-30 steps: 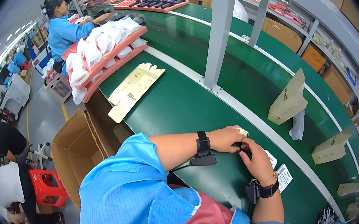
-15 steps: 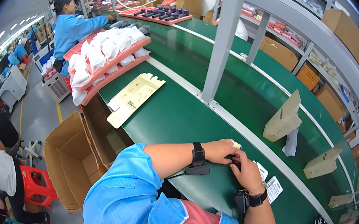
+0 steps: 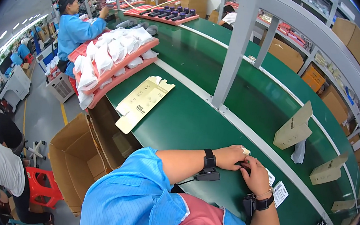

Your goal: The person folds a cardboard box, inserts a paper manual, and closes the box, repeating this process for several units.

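Small dark print is noted on the flat cream carton (image 3: 146,103), the standing cream box (image 3: 292,129) and the white label (image 3: 280,195); no wording can be read.

Bright green covers the worktop (image 3: 187,122) beneath the fingers (image 3: 236,153), and a small off-white patch (image 3: 245,151) shows at the left hand's tips. Behind them the wristbands (image 3: 210,158) are black, the sleeves (image 3: 131,191) sky blue with fine darker lines, the shirt (image 3: 201,217) coral pink. Right of the fingers, a white label (image 3: 280,195) carries black print; farther out, the standing cartons (image 3: 293,130) are cream with dark marks. Well left, a flat carton (image 3: 145,102) repeats that cream, beyond it pink trays (image 3: 150,48) bear white bundles (image 3: 104,57).
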`<state>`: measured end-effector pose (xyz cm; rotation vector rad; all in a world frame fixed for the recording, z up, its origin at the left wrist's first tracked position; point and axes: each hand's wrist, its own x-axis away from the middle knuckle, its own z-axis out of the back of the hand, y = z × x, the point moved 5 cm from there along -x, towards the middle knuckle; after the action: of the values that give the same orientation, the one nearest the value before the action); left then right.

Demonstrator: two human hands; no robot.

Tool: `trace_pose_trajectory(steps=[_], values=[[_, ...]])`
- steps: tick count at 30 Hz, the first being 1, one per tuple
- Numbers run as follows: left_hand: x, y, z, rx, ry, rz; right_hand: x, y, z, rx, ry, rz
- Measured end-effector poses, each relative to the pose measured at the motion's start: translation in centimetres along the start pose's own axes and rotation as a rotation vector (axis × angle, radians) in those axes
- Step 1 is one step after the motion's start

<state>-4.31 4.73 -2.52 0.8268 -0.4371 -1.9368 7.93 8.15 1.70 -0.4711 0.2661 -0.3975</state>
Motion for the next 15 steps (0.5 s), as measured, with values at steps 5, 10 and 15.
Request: trace_pose_trajectory(steps=[5,10,15], values=[[-0.1,-0.4,0.0,-0.004,0.004,0.032,-0.3,0.0,0.0,-0.001,0.034,0.019],[-0.1,0.1,0.2,0.004,-0.042,0.048,0.1,0.0,0.0,0.001,0.069,0.040],[-0.1,1.1,0.8,-0.007,0.021,0.007,0.3,0.6,-0.2,0.033,0.110,0.042]])
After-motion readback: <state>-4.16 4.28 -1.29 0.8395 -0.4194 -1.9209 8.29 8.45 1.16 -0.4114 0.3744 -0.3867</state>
